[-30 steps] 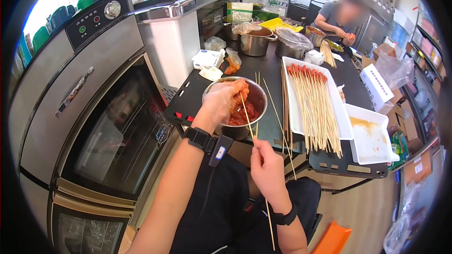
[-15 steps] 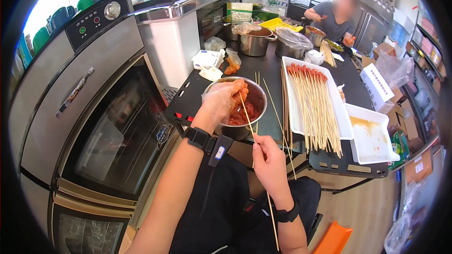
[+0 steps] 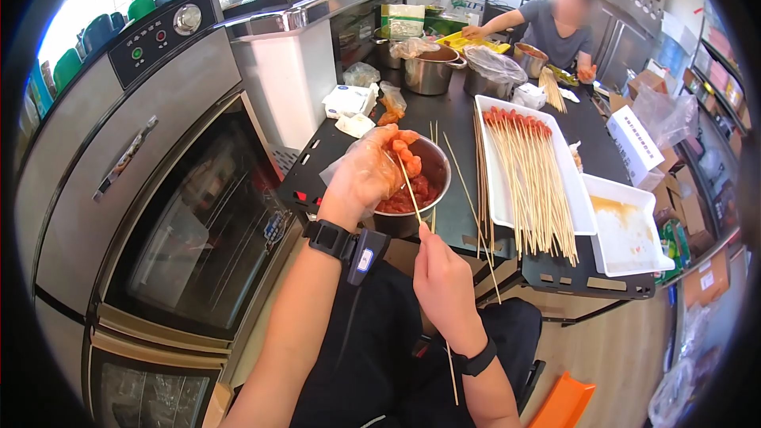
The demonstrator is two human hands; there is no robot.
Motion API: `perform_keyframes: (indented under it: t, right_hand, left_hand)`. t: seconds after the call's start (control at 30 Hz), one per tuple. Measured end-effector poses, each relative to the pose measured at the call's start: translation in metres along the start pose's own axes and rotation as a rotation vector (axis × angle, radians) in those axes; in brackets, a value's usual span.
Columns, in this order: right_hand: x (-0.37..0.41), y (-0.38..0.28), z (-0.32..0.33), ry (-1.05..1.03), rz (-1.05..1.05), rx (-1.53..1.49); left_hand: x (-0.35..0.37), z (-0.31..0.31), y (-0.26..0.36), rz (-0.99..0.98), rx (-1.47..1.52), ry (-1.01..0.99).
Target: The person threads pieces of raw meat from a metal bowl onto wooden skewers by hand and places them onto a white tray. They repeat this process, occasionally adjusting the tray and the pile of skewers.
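Note:
My left hand (image 3: 366,170), in a clear plastic glove, is closed round red marinated meat (image 3: 407,154) above the left side of a steel pot (image 3: 445,182). More red meat (image 3: 412,192) lies inside that pot. My bare right hand (image 3: 441,273) grips a long thin wooden skewer (image 3: 413,200), whose upper end meets the meat at my left hand. Two or more loose skewers lean by the pot. To the right, a white tray (image 3: 585,218) holds many skewers with red meat on their far ends.
A second white tray (image 3: 630,234) with brownish liquid sits at the right. Behind are a steel pot (image 3: 428,75), a bagged pot (image 3: 493,71), and a yellow tray (image 3: 476,42). Across the table sits another person (image 3: 559,32). An oven (image 3: 198,222) stands at left.
My left hand has turned and shifted slightly left, showing more meat. My right hand has moved a little up the skewer and left. The other person's arm now reaches to the yellow tray.

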State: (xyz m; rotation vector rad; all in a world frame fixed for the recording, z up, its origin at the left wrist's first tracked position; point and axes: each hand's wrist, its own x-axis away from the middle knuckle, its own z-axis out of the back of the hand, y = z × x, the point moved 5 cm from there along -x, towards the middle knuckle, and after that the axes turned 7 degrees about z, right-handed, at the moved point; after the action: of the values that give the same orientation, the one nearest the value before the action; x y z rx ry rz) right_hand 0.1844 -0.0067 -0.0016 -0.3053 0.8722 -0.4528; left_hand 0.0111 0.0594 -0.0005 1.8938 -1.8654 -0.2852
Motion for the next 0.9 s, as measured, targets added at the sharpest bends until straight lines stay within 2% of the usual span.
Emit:
perform_keyframes:
  t: [0.13, 0.23, 0.63, 0.9]
  right_hand:
    - [0.001, 0.001, -0.005, 0.003, -0.019, -0.04]
    - [-0.002, 0.001, -0.005, -0.003, -0.006, -0.035]
    - [-0.008, -0.001, -0.008, 0.019, -0.007, -0.041]
    - [-0.012, 0.003, -0.01, 0.071, 0.037, -0.024]
  left_hand:
    - [-0.003, 0.003, 0.001, -0.034, 0.009, 0.052]
    - [-0.003, 0.006, 0.003, -0.076, -0.061, -0.011]
    - [-0.007, 0.006, 0.004, -0.112, -0.159, 0.039]
    - [-0.003, 0.001, 0.0, -0.019, -0.21, 0.06]
